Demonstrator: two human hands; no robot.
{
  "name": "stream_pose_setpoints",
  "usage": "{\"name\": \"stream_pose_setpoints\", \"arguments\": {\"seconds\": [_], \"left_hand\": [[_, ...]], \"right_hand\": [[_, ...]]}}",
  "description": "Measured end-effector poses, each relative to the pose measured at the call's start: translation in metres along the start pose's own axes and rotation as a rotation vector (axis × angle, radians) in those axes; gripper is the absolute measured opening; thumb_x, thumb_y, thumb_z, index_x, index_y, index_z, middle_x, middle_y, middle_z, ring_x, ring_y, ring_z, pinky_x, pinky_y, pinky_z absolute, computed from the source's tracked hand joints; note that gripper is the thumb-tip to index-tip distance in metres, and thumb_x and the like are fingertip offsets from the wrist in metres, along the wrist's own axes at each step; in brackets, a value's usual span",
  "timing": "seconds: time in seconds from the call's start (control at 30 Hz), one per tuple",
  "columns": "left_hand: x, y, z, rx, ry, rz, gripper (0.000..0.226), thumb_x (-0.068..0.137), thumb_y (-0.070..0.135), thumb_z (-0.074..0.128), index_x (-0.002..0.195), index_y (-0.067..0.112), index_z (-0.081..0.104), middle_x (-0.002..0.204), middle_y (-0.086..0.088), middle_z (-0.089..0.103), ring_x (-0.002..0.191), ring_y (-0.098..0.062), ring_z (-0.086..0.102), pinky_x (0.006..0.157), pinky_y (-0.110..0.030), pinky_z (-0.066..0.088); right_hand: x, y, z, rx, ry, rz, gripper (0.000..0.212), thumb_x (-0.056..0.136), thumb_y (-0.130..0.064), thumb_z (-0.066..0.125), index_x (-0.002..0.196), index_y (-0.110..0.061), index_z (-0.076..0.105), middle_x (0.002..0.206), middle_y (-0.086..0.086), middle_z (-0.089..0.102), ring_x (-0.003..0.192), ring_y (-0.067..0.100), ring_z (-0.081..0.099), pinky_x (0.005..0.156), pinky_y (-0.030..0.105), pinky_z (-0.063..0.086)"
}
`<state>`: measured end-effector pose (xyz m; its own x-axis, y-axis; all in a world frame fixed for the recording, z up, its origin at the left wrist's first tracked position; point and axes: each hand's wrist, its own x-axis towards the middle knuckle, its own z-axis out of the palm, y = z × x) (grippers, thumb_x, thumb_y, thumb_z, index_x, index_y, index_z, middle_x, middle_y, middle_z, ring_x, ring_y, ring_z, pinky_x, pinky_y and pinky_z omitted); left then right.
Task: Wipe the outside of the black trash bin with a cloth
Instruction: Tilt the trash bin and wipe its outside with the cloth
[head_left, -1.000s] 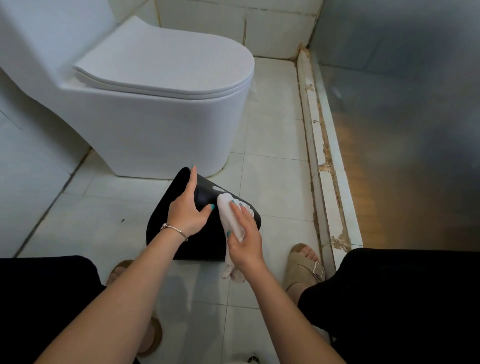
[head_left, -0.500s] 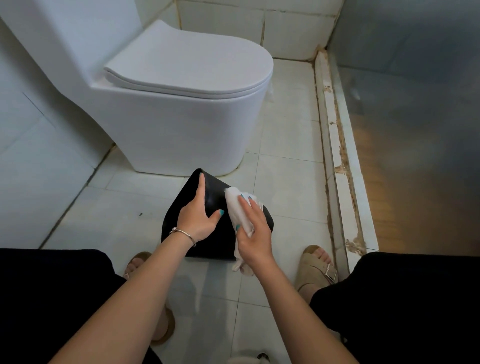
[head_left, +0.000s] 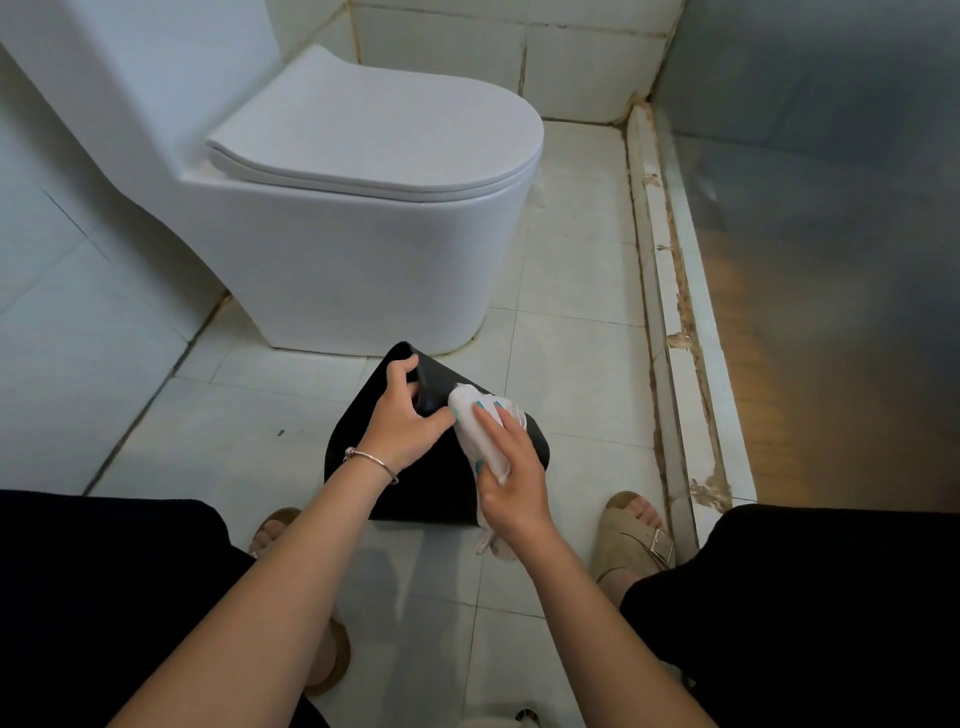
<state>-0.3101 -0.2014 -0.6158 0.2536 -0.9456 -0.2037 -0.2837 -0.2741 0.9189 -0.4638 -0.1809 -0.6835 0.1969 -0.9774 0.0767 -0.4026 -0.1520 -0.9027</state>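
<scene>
The black trash bin (head_left: 358, 441) lies tipped on the tiled floor between my feet, just in front of the toilet. My left hand (head_left: 402, 415) grips its upper edge, fingers curled over the rim and thumb against the side. My right hand (head_left: 506, 467) holds a crumpled white cloth (head_left: 475, 421) and presses it onto the bin's upper right side. A tail of the cloth hangs below my right wrist. Much of the bin's near face is hidden behind both hands.
A white toilet (head_left: 363, 208) with its lid down stands close behind the bin. A raised, stained threshold (head_left: 670, 312) runs along the right, with a frosted shower panel (head_left: 831, 234) beyond. My sandalled feet (head_left: 636, 530) flank the bin on white floor tiles (head_left: 566, 353).
My left hand went from fingers stretched along the bin to curled over its upper edge. The cloth hand stayed on the bin's right side. The camera view shifted so the toilet sits further right.
</scene>
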Motion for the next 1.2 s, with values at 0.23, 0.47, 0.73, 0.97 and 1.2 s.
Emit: {"name": "stream_pose_setpoints", "arguments": {"seconds": [0.23,0.47,0.73,0.97,1.2], "left_hand": [[0.022,0.010,-0.006,0.037,-0.048,-0.114,0.097,0.079,0.032,0.073,0.151,0.029,0.007,0.148,-0.004,0.035,0.133,-0.021,0.038,0.106,-0.029,0.032],[0.029,0.016,0.000,0.073,0.039,-0.189,0.088,0.089,0.041,0.060,0.153,0.023,0.003,0.157,-0.002,0.022,0.142,-0.021,0.025,0.108,-0.031,0.024],[0.020,0.007,-0.001,0.092,0.087,-0.138,0.096,0.086,0.043,0.065,0.153,0.018,0.001,0.158,-0.003,0.018,0.144,-0.018,0.019,0.110,-0.027,0.021],[0.020,0.001,-0.010,0.115,0.105,-0.138,0.106,0.076,0.029,0.079,0.153,0.016,0.008,0.156,-0.004,0.023,0.144,-0.019,0.022,0.112,-0.028,0.023],[0.014,-0.002,-0.010,0.134,0.155,-0.101,0.102,0.079,0.021,0.078,0.153,0.021,0.009,0.155,-0.001,0.027,0.142,-0.021,0.027,0.109,-0.029,0.028]], "right_hand": [[-0.003,0.002,-0.005,-0.039,-0.012,-0.028,0.081,0.082,0.003,0.049,0.135,-0.058,0.039,0.152,-0.015,0.034,0.132,0.006,0.035,0.110,0.019,0.022],[-0.003,0.001,-0.009,-0.091,-0.078,-0.036,0.076,0.081,0.003,0.047,0.136,-0.050,0.044,0.152,-0.018,0.033,0.127,0.000,0.034,0.105,0.009,0.020],[-0.003,-0.002,-0.010,-0.110,-0.117,-0.021,0.074,0.084,0.001,0.050,0.136,-0.050,0.044,0.151,-0.017,0.034,0.129,0.005,0.035,0.106,0.010,0.021],[0.006,-0.017,-0.030,0.069,-0.005,0.030,0.073,0.081,0.011,0.051,0.129,-0.044,0.048,0.147,-0.006,0.044,0.141,0.008,0.032,0.113,0.012,0.020],[0.018,-0.028,-0.067,0.184,0.182,0.186,0.067,0.086,0.008,0.055,0.132,-0.040,0.050,0.145,-0.015,0.040,0.140,0.009,0.031,0.117,0.031,0.029]]}}
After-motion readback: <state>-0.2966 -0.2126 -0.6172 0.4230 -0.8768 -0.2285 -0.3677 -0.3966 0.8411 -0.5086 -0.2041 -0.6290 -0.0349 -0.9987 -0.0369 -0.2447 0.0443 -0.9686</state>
